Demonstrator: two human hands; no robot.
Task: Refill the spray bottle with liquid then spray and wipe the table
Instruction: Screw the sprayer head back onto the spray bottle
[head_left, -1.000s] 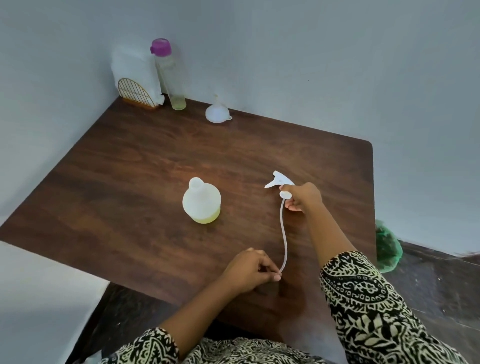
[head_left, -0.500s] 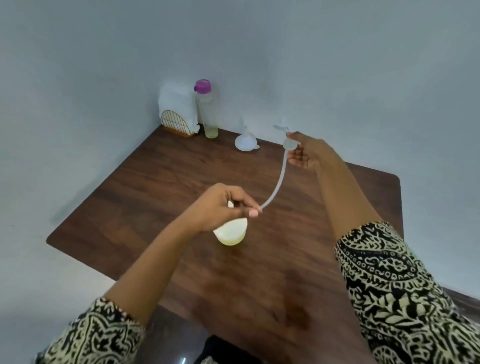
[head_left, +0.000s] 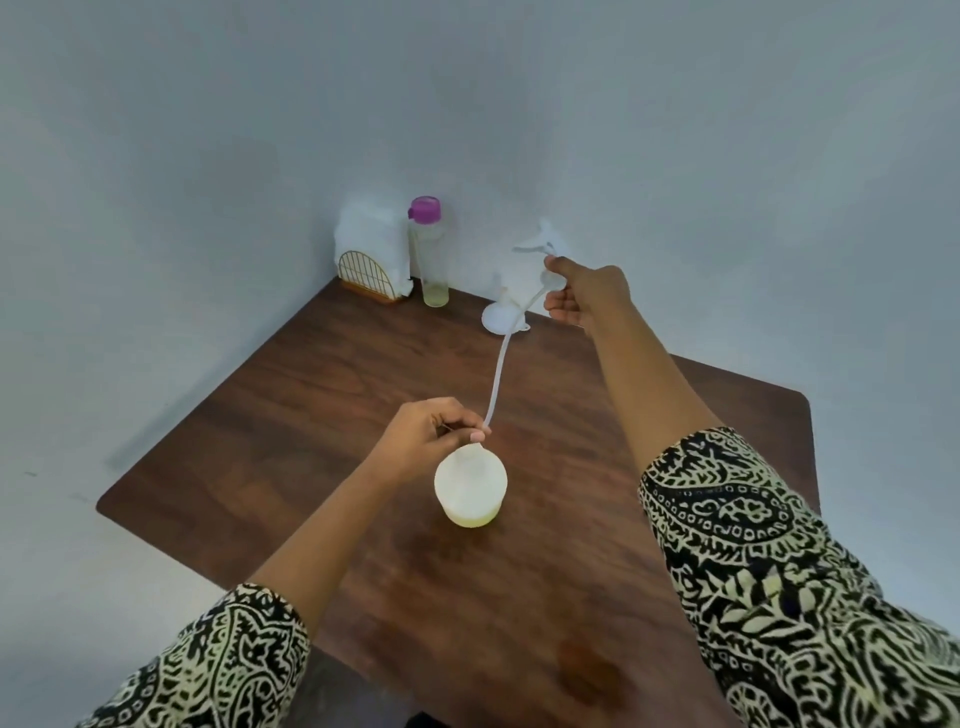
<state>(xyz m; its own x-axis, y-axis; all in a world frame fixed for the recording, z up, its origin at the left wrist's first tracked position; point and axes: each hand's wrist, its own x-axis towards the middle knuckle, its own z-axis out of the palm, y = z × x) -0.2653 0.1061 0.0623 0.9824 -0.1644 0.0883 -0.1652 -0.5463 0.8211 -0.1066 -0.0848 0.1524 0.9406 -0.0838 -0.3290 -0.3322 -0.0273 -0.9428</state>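
Now lifted higher than before: right hand (head_left: 584, 293) gripping spray head (head_left: 540, 247) up behind spray bottle (head_left: 470, 486); left hand (head_left: 426, 436) pinching dip tube (head_left: 498, 374) end just above bottle's mouth, bottle standing mid-table (head_left: 249, 441)

I see the spray bottle (head_left: 470, 486) standing mid-table (head_left: 270, 410), my left hand (head_left: 423, 441) just above its neck, pinching the dip tube (head_left: 497, 379) end. The tube rises to the spray head (head_left: 540, 247) in my right hand (head_left: 584, 293). Behind, a napkin holder (head_left: 370, 262), refill bottle (head_left: 428, 254) and funnel (head_left: 501, 314) line the far edge, left to right.

Tube (head_left: 497, 377) tip seemingly over bottle (head_left: 470, 488)
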